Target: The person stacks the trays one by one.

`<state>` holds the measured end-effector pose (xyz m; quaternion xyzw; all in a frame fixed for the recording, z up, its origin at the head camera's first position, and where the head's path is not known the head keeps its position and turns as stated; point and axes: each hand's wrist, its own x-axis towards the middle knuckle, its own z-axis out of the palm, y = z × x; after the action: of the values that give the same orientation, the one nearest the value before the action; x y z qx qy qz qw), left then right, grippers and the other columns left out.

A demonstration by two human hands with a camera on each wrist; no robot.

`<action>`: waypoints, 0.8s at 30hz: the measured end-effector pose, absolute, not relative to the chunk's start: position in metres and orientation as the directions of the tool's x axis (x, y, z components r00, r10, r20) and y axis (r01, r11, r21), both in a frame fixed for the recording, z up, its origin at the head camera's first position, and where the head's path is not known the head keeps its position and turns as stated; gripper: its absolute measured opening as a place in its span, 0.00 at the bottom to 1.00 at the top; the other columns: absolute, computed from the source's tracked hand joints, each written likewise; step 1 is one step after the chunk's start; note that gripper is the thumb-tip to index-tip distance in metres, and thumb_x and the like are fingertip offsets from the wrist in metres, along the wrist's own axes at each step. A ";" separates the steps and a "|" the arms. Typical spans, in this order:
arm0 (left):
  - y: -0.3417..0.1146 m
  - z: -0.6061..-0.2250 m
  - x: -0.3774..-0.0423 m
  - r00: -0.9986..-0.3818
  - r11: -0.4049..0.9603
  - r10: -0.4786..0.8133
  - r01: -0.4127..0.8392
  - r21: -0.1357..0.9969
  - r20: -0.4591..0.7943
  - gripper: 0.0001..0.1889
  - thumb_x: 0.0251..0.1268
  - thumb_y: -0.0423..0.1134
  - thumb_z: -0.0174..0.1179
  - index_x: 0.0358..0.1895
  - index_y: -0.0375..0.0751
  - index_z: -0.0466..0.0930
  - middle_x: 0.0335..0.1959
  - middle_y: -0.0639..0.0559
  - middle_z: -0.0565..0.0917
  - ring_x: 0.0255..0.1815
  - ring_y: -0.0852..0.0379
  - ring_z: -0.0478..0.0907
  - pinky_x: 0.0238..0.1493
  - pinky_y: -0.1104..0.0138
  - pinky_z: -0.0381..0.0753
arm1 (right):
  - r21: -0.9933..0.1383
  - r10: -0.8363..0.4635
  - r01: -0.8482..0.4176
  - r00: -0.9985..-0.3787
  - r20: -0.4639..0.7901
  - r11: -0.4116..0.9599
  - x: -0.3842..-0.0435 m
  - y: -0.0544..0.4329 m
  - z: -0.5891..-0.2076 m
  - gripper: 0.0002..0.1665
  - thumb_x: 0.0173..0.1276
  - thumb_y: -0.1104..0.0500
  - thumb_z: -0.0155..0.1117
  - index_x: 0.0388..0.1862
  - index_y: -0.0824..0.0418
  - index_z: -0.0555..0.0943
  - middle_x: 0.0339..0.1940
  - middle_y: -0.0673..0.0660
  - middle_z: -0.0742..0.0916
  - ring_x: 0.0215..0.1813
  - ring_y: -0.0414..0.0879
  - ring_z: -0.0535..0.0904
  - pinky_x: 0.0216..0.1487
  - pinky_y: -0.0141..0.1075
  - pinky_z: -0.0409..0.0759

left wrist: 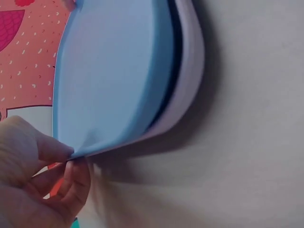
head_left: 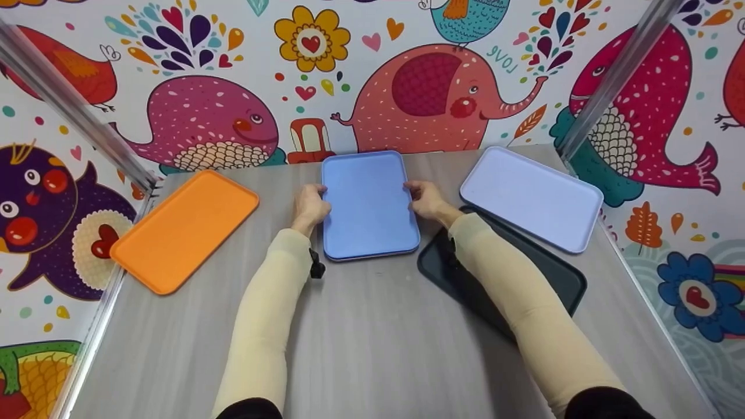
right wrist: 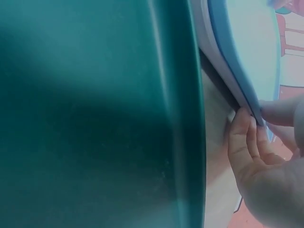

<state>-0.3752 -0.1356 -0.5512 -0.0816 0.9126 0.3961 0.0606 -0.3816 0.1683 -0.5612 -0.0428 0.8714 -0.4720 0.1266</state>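
Note:
A blue tray (head_left: 370, 203) lies over a pale tray (left wrist: 192, 61), whose rim shows beneath it in both wrist views. At its left edge my left hand (head_left: 310, 206) pinches the blue rim, thumb on top and fingers curled underneath. My right hand (head_left: 429, 201) grips the opposite edge; in the right wrist view its thumb presses on the blue rim and its fingers reach under the stacked edges. Along the near side, the left wrist view shows a dark gap between the two trays.
An orange tray (head_left: 185, 233) lies angled at the left of the grey table (head_left: 372, 337). On the right, a dark green tray (head_left: 547, 270) passes under my right forearm. A lilac tray (head_left: 532, 198) overlaps its far edge. Printed walls (head_left: 407, 99) border the table.

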 end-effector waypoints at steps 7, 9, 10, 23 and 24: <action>-0.133 -0.549 -0.372 -0.972 0.668 -0.101 -0.225 0.709 -0.213 0.31 0.75 0.25 0.57 0.80 0.33 0.76 0.83 0.34 0.77 0.84 0.38 0.74 0.89 0.45 0.71 | -0.817 -0.184 0.053 -0.964 -0.192 0.574 -0.376 0.168 -0.557 0.36 0.75 0.77 0.57 0.82 0.69 0.75 0.77 0.72 0.82 0.72 0.60 0.79 0.76 0.52 0.83; -0.136 -0.558 -0.379 -0.976 0.678 -0.097 -0.209 0.704 -0.197 0.30 0.74 0.26 0.58 0.79 0.34 0.78 0.81 0.36 0.79 0.83 0.40 0.75 0.88 0.47 0.73 | -0.806 -0.182 0.036 -0.967 -0.177 0.591 -0.375 0.169 -0.556 0.35 0.75 0.76 0.58 0.82 0.69 0.76 0.77 0.71 0.83 0.73 0.61 0.80 0.76 0.53 0.83; -0.135 -0.558 -0.379 -0.976 0.684 -0.097 -0.207 0.700 -0.195 0.30 0.74 0.27 0.57 0.79 0.34 0.78 0.81 0.36 0.79 0.83 0.41 0.76 0.88 0.47 0.73 | -0.800 -0.181 0.034 -0.968 -0.176 0.599 -0.374 0.169 -0.556 0.35 0.76 0.75 0.58 0.81 0.69 0.76 0.77 0.71 0.83 0.73 0.61 0.80 0.76 0.53 0.83; -0.129 -0.536 -0.367 -0.976 0.749 -0.096 -0.199 0.632 -0.194 0.27 0.76 0.29 0.59 0.76 0.35 0.80 0.78 0.36 0.82 0.75 0.38 0.81 0.81 0.45 0.80 | -0.805 -0.196 0.075 -0.953 -0.233 0.589 -0.362 0.172 -0.543 0.32 0.76 0.70 0.64 0.79 0.69 0.78 0.73 0.72 0.84 0.68 0.59 0.83 0.66 0.49 0.90; -0.129 -0.535 -0.367 -0.976 0.754 -0.089 -0.197 0.627 -0.199 0.27 0.76 0.30 0.59 0.76 0.34 0.79 0.77 0.36 0.82 0.74 0.38 0.82 0.80 0.45 0.81 | -0.809 -0.202 0.086 -0.948 -0.246 0.582 -0.360 0.173 -0.541 0.32 0.77 0.69 0.65 0.79 0.68 0.78 0.74 0.72 0.84 0.67 0.58 0.84 0.63 0.48 0.90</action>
<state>-0.3667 -0.1294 -0.5345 -0.0766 0.9332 0.3422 0.0785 -0.3596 0.1730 -0.5413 -0.0332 0.8752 -0.4561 0.1580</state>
